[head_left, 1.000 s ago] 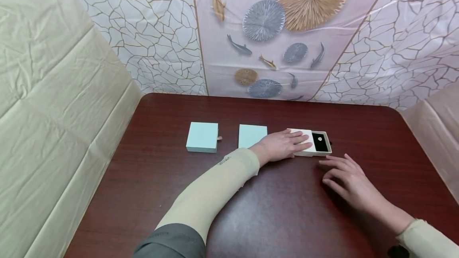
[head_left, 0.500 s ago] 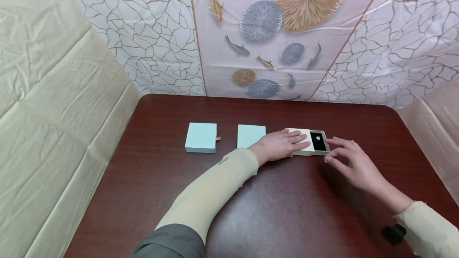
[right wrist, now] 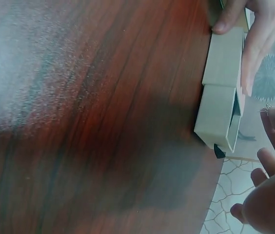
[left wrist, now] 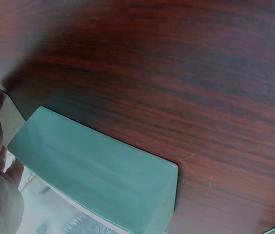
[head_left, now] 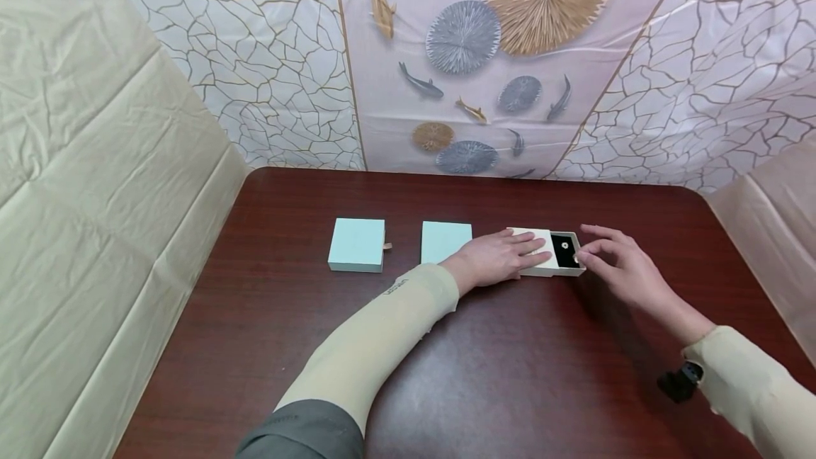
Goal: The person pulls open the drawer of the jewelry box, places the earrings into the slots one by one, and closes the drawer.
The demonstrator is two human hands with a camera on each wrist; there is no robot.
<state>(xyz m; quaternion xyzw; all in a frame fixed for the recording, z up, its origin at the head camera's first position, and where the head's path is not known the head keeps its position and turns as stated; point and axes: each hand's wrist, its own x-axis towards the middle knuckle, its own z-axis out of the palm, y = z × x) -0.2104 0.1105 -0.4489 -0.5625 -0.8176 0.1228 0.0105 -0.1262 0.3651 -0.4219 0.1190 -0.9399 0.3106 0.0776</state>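
My left hand lies over the white sleeve of a small drawer box, fingers spread on top and thumb at the near side. The box's drawer sticks out to the right, showing a black lining with one small round stud earring on it. Just above the drawer's right end, my right hand pinches a tiny sparkling stud earring between thumb and index finger. A thin post shows on it in the right wrist view; the other fingers are bent loosely.
A pale mint box stands left of the white one, partly behind my left wrist. Farther left is another mint box with a small ribbon tab. The dark red-brown table has a patterned cloth behind it.
My right hand has come up from the table beside the box to the drawer, reached into it, and now pinches an earring at its right end. My left hand has stayed on the box.
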